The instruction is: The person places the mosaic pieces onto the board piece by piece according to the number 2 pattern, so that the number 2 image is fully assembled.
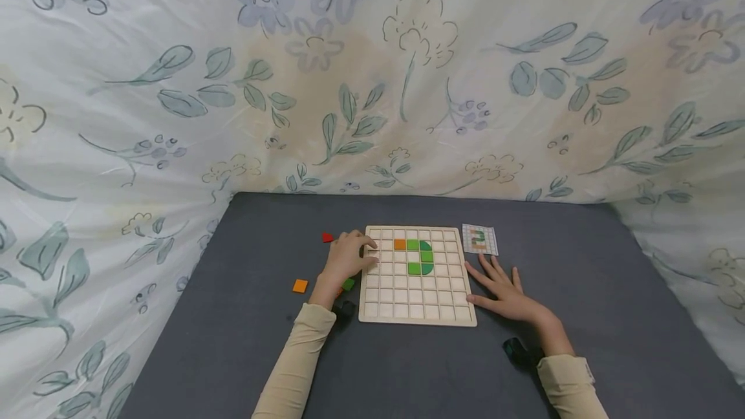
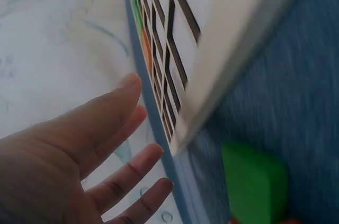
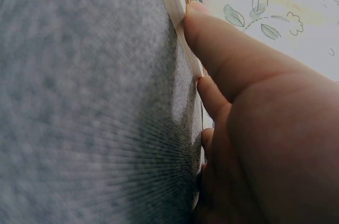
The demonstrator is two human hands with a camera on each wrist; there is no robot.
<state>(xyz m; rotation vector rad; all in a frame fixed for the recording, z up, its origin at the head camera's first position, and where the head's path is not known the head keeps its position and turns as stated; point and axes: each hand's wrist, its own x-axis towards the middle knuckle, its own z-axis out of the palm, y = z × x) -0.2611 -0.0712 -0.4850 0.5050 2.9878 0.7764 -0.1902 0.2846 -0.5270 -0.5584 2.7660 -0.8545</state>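
Observation:
A light wooden grid board [image 1: 401,312] lies on the dark cloth. In its upper middle cells sit an orange square [image 1: 399,244], several green squares [image 1: 414,268] and green rounded pieces [image 1: 427,268], forming a hook-like shape. My left hand [image 1: 346,257] hovers at the board's upper left edge, thumb and fingers apart; the left wrist view shows no piece in that hand [image 2: 63,150]. On the right side, my right hand [image 1: 506,293] lies with fingers spread, its thumb and a fingertip touching the board's edge, as the right wrist view also shows.
A small printed pattern card [image 1: 467,244] lies beyond the right hand. Left of the board are a loose orange square [image 1: 299,286], a red piece [image 1: 327,237] and a green piece [image 1: 348,284], partly behind the left wrist. A floral curtain [image 1: 361,173] hangs behind the table.

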